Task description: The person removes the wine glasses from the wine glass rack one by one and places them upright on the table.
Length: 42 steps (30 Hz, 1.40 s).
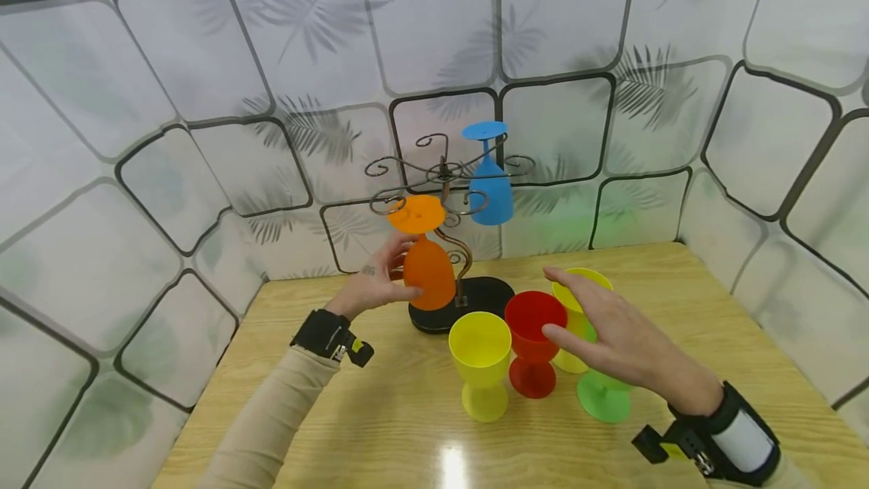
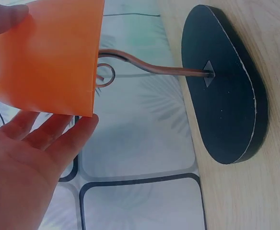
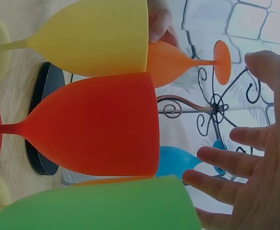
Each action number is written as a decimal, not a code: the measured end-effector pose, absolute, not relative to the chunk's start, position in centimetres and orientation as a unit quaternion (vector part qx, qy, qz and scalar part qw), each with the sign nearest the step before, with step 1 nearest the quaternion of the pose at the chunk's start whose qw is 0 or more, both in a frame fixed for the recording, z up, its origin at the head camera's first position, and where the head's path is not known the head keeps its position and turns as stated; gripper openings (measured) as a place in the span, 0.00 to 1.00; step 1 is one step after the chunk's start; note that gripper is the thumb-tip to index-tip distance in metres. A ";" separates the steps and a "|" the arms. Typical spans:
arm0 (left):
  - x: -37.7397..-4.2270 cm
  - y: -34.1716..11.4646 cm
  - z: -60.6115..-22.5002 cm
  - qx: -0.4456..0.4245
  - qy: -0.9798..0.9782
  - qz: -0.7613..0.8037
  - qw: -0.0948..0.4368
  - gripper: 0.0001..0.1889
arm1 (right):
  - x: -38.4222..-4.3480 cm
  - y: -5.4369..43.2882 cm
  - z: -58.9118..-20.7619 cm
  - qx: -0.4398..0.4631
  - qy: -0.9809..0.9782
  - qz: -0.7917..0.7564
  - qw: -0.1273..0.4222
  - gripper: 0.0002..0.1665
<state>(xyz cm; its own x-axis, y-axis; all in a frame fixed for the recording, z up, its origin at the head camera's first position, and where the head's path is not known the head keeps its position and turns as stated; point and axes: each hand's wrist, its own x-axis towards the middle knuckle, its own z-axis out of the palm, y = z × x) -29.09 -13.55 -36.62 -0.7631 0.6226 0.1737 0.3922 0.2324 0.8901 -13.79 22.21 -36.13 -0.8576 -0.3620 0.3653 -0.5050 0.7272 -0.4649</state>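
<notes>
Around the bowl of an upside-down orange plastic goblet (image 1: 429,278), the thumb and fingers of my left hand (image 1: 376,283) hold it. Its foot overlaps a curled arm of the metal goblet rack (image 1: 443,172) in the head view. A blue goblet (image 1: 492,191) hangs foot-up from the rack's right side. My right hand (image 1: 621,330) hovers above the standing goblets, fingers spread and holding nothing. Nearest to it are a red goblet (image 3: 97,127) and a green goblet (image 3: 106,208), the latter mostly hidden under the hand in the head view.
A yellow goblet (image 1: 480,349) stands left of the red one, and another yellow goblet (image 1: 582,276) stands behind the right hand. The rack's black base (image 1: 495,294) rests on the wooden table (image 1: 380,398). Patterned cloth (image 1: 312,59) surrounds the back and sides.
</notes>
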 end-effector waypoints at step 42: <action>-24.5 -14.3 -34.0 0.408 0.757 0.503 0.089 0.47 | -13.7 20.7 -36.7 0.343 -0.870 0.302 0.187 0.39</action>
